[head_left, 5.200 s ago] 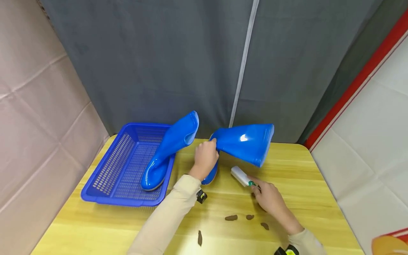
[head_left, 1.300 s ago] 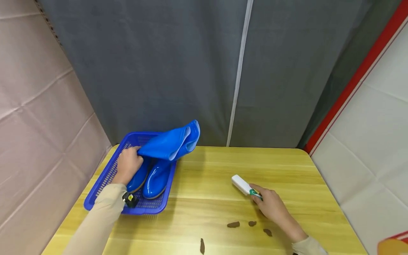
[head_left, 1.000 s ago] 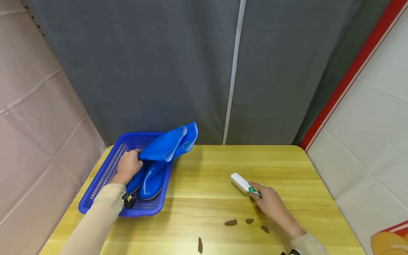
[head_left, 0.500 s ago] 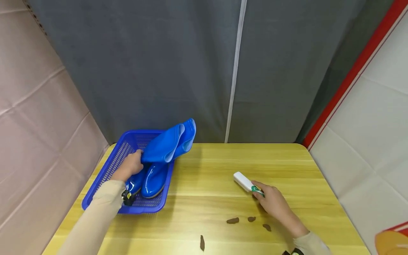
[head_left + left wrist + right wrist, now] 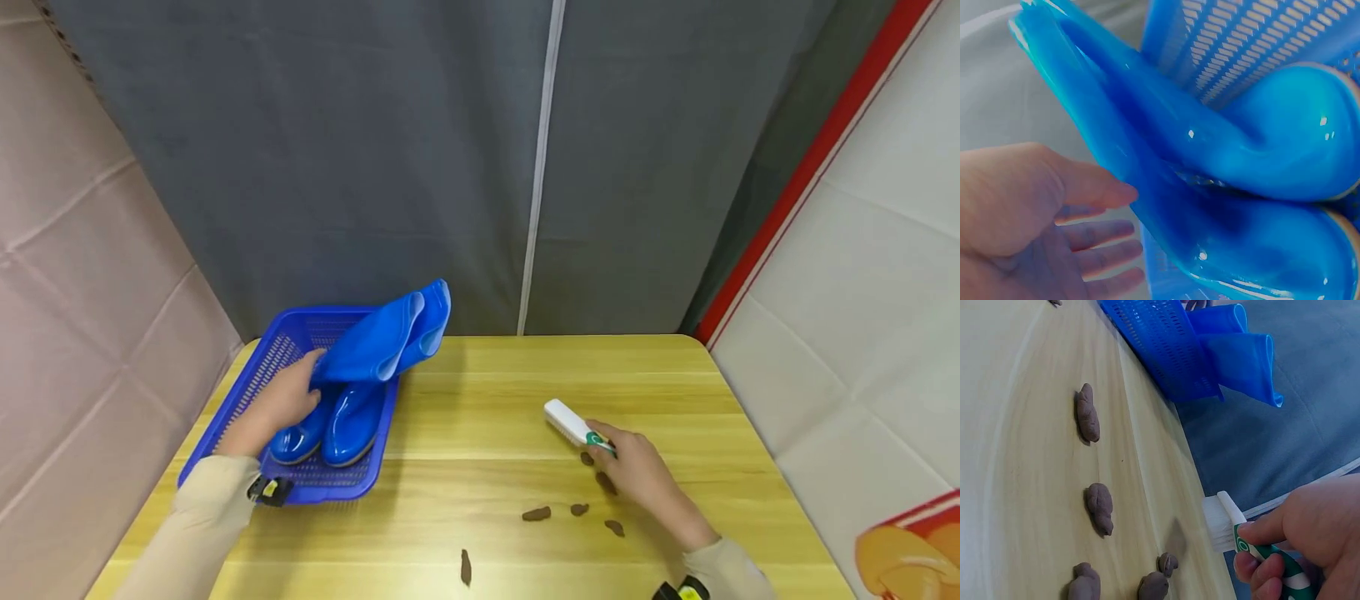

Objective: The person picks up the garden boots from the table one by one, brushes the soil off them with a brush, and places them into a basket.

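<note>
Two shiny blue rain boots lie side by side in the blue plastic basket (image 5: 341, 493), their shafts leaning right over its rim. My left hand (image 5: 288, 400) is at the ankle of the left boot (image 5: 367, 346). In the left wrist view its fingers are extended and loose, with the thumb tip at the boot's edge; whether it touches is unclear. The other boot (image 5: 352, 423) sits to its right. My right hand (image 5: 637, 475) grips the green-and-white handle of a scrub brush (image 5: 566, 418), held bristles down above the table.
Several brown clay-like lumps (image 5: 1088, 412) are scattered on the wooden table (image 5: 480, 417), two of them just beneath the brush. A grey curtain (image 5: 337, 167) hangs behind the table's far edge. Pale panels (image 5: 862, 317) flank both sides.
Since the earliest frame, the second boot has moved left into the basket beside the first. My left hand has just loosened from it and drawn slightly back. My right hand keeps the brush.
</note>
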Motion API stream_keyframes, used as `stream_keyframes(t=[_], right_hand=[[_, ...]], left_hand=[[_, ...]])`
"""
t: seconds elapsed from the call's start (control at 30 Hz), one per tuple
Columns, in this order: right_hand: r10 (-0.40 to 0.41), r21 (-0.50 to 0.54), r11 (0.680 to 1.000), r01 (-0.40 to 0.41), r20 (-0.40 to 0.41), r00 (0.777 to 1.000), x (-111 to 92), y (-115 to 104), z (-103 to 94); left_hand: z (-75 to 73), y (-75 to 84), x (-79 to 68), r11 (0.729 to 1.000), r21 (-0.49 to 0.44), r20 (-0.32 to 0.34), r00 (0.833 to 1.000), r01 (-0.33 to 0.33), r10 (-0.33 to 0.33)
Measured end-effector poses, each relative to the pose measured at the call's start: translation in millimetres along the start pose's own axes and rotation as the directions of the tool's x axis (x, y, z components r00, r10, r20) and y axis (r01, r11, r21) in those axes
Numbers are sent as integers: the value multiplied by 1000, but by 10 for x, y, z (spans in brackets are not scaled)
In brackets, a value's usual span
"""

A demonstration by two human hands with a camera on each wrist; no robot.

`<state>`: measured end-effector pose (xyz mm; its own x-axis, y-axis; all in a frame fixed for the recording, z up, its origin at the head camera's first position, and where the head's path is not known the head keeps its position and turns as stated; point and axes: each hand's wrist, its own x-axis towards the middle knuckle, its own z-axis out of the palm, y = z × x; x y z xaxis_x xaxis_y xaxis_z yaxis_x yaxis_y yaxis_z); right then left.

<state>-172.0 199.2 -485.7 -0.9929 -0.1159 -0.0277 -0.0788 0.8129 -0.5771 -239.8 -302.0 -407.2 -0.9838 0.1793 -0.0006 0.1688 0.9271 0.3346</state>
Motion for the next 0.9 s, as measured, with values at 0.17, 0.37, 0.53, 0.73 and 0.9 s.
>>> stream_keyframes(t=[0.17, 0.37, 0.53, 0.73, 0.9], right_hand=[[-22, -6, 1000, 22, -40, 999, -30, 42, -81], [-89, -53, 995, 83, -109, 990, -78, 46, -331], [-116, -97, 990, 101, -160, 980, -141, 50, -504], [-84, -101, 992, 70, -146, 986, -211, 172, -475], [-36, -51, 998, 27, -182, 983, -286, 340, -375]], left_hand=[[20, 166, -201, 998, -20, -135, 990, -55, 52], [-30, 545, -407, 984, -24, -252, 954, -176, 164], [-22, 803, -510, 955, -39, -275, 922, -294, 273], [153, 957, -590, 935, -39, -276, 903, -353, 330], [332, 1043, -666, 911, -1, -273, 877, -411, 395]])
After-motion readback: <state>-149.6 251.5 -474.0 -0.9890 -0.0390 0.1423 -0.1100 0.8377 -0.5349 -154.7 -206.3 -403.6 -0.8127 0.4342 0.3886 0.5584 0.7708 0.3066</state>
